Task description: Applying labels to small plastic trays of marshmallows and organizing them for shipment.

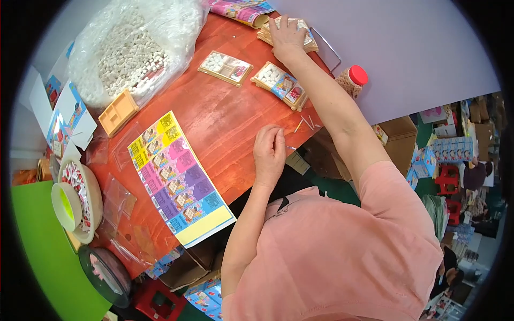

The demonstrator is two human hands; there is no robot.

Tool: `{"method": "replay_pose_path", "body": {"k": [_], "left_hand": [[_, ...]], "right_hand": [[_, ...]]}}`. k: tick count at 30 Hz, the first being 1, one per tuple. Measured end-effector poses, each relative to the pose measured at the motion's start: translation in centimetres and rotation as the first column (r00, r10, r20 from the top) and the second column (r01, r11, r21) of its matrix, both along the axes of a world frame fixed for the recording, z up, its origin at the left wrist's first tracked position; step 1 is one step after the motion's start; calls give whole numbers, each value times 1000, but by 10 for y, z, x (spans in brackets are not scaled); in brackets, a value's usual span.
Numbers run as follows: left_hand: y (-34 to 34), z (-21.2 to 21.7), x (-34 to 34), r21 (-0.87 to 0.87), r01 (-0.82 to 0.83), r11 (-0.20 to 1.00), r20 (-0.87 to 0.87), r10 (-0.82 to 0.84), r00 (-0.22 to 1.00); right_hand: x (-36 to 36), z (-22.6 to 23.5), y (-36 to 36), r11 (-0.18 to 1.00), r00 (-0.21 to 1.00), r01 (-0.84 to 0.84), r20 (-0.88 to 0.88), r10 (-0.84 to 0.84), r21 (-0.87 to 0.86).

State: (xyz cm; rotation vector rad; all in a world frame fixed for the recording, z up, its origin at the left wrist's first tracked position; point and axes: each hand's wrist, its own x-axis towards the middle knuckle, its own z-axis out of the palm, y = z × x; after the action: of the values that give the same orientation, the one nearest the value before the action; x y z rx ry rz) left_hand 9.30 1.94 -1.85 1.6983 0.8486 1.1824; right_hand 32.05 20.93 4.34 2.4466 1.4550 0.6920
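My right hand (289,38) is stretched out to the far table edge, fingers spread over a stack of packed trays (309,44). Closer in, my left hand (269,152) hovers by the near table edge with fingers curled; whether anything is inside it is hidden. Between the two hands lies a stack of filled trays (278,85) with white pieces and a blue printed card. Left of that sits another filled tray (225,68) holding white pieces. A few thin sticks (305,124) lie near the table edge, just right of my left hand.
A big clear bag of white pieces (134,53) covers the far left, beside an empty tan tray (118,113). A colourful printed sheet (176,176) lies in front. Bowls (96,198) stand at the left edge, a red-lidded jar (351,80) at the right.
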Motion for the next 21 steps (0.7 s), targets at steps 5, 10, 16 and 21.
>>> {"method": "replay_pose_path", "body": {"k": [5,10,16,21], "left_hand": [[-1,4,-1,-59,16,998,12,-16,1000],[-1,6,1,-59,21,998,30,-20,999],[0,3,-1,-71,20,997,14,-19,1000],[0,4,-4,-82,21,996,10,-21,1000]], "right_hand": [[14,14,-8,1000,960,-29,-278,29,2],[52,13,-6,989,927,24,-375,33,146],[52,14,-8,911,895,-106,-361,262,398],[-5,25,-13,901,900,-433,-48,434,34]]}}
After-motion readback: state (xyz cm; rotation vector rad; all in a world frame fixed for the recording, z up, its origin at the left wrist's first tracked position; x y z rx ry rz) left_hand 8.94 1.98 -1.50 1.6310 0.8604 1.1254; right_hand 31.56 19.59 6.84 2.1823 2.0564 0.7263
